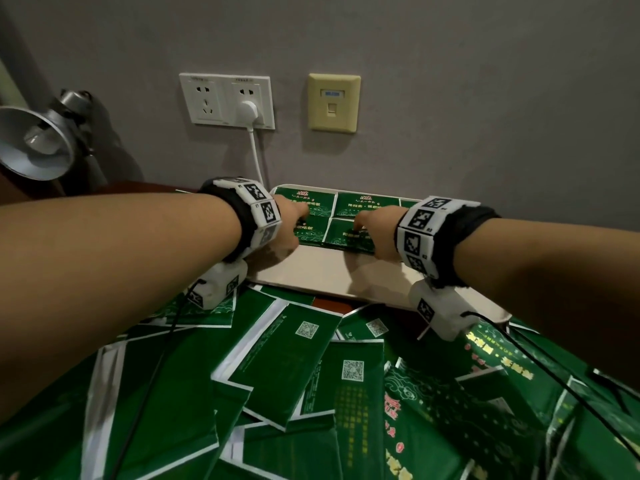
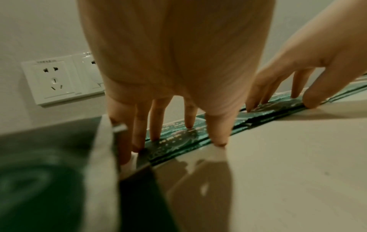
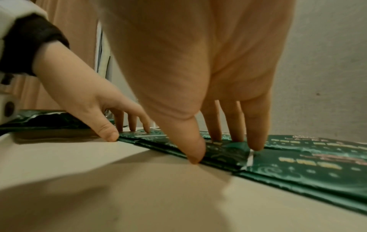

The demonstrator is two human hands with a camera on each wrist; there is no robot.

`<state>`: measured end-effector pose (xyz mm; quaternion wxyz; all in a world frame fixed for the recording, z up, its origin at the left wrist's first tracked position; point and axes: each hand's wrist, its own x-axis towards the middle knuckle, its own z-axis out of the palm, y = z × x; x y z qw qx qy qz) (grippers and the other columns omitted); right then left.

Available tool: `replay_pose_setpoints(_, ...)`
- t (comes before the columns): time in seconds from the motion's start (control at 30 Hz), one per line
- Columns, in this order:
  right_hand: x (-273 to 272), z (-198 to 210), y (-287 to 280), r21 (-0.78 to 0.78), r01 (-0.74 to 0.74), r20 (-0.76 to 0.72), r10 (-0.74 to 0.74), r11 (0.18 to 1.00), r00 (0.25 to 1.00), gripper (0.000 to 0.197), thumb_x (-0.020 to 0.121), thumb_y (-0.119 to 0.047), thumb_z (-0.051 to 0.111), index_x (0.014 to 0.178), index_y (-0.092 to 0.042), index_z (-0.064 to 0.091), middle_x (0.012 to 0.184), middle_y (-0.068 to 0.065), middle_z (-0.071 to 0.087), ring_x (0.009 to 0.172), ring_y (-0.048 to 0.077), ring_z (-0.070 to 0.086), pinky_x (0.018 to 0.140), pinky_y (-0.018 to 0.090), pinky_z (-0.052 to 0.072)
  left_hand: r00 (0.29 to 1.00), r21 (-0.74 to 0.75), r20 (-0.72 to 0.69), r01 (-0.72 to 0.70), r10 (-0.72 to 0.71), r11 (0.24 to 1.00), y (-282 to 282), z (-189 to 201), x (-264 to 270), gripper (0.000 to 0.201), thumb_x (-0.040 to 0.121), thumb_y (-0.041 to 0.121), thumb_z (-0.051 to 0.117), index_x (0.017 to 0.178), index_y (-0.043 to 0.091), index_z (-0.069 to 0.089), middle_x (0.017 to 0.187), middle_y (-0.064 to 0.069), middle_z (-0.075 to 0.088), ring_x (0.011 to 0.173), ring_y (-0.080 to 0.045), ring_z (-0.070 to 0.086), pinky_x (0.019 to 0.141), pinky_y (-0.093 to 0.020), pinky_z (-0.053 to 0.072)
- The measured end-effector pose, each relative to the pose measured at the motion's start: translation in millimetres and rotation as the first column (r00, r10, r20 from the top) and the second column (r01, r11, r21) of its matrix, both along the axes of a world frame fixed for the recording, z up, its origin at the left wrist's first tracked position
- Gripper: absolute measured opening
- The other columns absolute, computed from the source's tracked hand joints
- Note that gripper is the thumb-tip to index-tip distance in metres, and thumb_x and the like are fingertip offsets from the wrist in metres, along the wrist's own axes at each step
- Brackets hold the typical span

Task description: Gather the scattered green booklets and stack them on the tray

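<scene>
Both your hands are on the tray (image 1: 322,271) at the far edge of the desk, each setting a green booklet into the near row against the ones already laid there. Your left hand (image 1: 289,225) has its fingers (image 2: 157,119) straight and spread, tips pressing down on a booklet (image 2: 176,138), thumb at its near edge; nothing is clamped, the grip is flat and apart. Your right hand (image 1: 375,230) does the same on the next booklet (image 3: 224,152), fingertips (image 3: 256,141) on the cover and thumb at the front edge.

To do this step well, push with the thumbs, not the fingertips: slide each booklet back until its far edge meets the row behind, then square its side against its neighbour. Keep the pressure light, since the glossy covers will likely skate over each other and knock the far row askew. From the right wrist view the right-hand booklet seems to overlap its neighbour at a pale seam, though the picture is too soft to be sure; check it before you let go.

Lift straight up when you release. Most of the scattered booklets (image 1: 287,362) still lie in a heap on the desk nearer you, and the near half of the tray is bare.
</scene>
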<state>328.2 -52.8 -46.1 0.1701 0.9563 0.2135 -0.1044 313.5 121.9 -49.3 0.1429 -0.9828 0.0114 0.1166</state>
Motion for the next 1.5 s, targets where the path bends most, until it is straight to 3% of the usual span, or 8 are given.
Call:
replay_pose_setpoints(0.1, -0.8, -1.7, 0.4, -0.025, 0.013, 0.042, -0.011, 1.0, 0.999, 0.075, 0.067, -0.009, 0.077, 0.133, -0.021, 0.043, 0.089, -0.001, 0.06, 0.081, 0.025, 0.065, 0.075, 0.042, 0.058, 0.997, -0.011, 0.073, 0.002, -0.001, 1.0, 2.2, 0.0, -1.6, 0.055, 0.082, 0.042, 0.061, 0.131, 0.027, 0.044, 0.093, 0.0, 0.058, 0.079, -0.023, 0.06, 0.072, -0.033, 0.051)
replay_pose_setpoints(0.23, -20.4, 7.3, -4.2, -0.02, -0.062, 0.072, 0.064, 0.998, 0.995, 0.067, 0.077, -0.007, 0.066, 0.137, -0.014, 0.038, 0.117, 0.012, 0.054, 0.095, 0.03, 0.06, 0.082, 0.046, 0.055, 0.996, -0.009, 0.082, -0.021, 0.021, 1.0, -2.2, 8.2, -8.4, 0.069, 0.081, 0.041, 0.065, 0.14, 0.024, 0.031, 0.114, -0.012, 0.059, 0.091, -0.031, 0.06, 0.076, -0.038, 0.051)
replay_pose_setpoints(0.47, -82.0, 29.2, -26.1, -0.031, -0.224, 0.099, 0.226, 0.974, 0.969, 0.051, 0.09, -0.025, 0.062, 0.136, -0.013, 0.044, 0.123, 0.007, 0.059, 0.106, 0.026, 0.06, 0.077, 0.029, 0.044, 0.997, 0.008, 0.07, 0.026, -0.026, 1.0, -22.8, 50.5, -49.8, 0.067, 0.088, 0.031, 0.066, 0.144, 0.015, 0.031, 0.121, -0.016, 0.057, 0.097, -0.031, 0.056, 0.074, -0.033, 0.045)
replay_pose_setpoints(0.6, -143.9, 39.4, -46.3, -0.025, -0.23, 0.003, 0.231, 0.973, 0.973, 0.045, 0.091, -0.032, 0.059, 0.131, -0.013, 0.052, 0.116, 0.007, 0.062, 0.102, 0.026, 0.06, 0.073, 0.028, 0.044, 0.989, 0.049, -0.014, 0.146, -0.145, 0.988, -58.4, 67.4, -118.9, 0.054, 0.091, 0.033, 0.062, 0.139, 0.016, 0.043, 0.133, -0.01, 0.052, 0.116, -0.028, 0.052, 0.081, -0.027, 0.037)
replay_pose_setpoints(0.83, -237.3, 17.8, -76.0, 0.103, -0.26, -0.008, 0.263, 0.96, 0.965, 0.038, 0.087, -0.039, 0.06, 0.113, -0.012, 0.054, 0.108, 0.009, 0.063, 0.092, 0.028, 0.06, 0.068, 0.027, 0.041, 0.966, -0.015, -0.092, 0.243, -0.243, 0.97, -96.8, 45.3, -279.6, 0.052, 0.089, 0.05, 0.059, 0.127, 0.017, 0.048, 0.121, -0.01, 0.054, 0.108, -0.028, 0.055, 0.087, -0.034, 0.049)
replay_pose_setpoints(1.07, -276.8, -5.1, -75.5, 0.259, -0.244, 0.024, 0.246, 0.935, 0.969, 0.056, 0.078, -0.046, 0.068, 0.12, -0.013, 0.05, 0.114, 0.01, 0.062, 0.102, 0.029, 0.061, 0.08, 0.031, 0.049, 0.988, -0.196, 0.076, -0.121, 0.138, 0.973, -134.3, -14.2, -380.1, 0.092, 0.068, 0.089, 0.042, 0.126, 0.018, 0.044, 0.125, -0.011, 0.041, 0.12, -0.034, 0.038, 0.092, -0.048, 0.046)
replay_pose_setpoints(1.2, -297.2, -5.9, -80.3, 0.213, -0.287, 0.074, 0.277, 0.934, 0.958, 0.054, 0.08, -0.053, 0.061, 0.12, -0.017, 0.055, 0.112, 0.01, 0.059, 0.103, 0.03, 0.059, 0.087, 0.037, 0.051, 0.989, -0.299, 0.076, -0.1, 0.128, 0.949, -149.5, -30.0, -398.3, 0.083, 0.075, 0.07, 0.055, 0.133, 0.013, 0.039, 0.127, -0.014, 0.037, 0.122, -0.039, 0.032, 0.096, -0.05, 0.042)
replay_pose_setpoints(1.5, -330.5, 4.5, -80.0, 0.075, -0.291, 0.074, 0.285, 0.954, 0.956, 0.044, 0.088, -0.031, 0.062, 0.128, -0.017, 0.048, 0.103, 0.006, 0.063, 0.087, 0.026, 0.06, 0.065, 0.031, 0.045, 0.994, -0.367, 0.037, 0.105, -0.098, 0.924, -137.5, -30.1, -433.1, 0.057, 0.083, 0.023, 0.06, 0.136, 0.018, 0.04, 0.123, -0.008, 0.043, 0.115, -0.029, 0.039, 0.092, -0.043, 0.046)
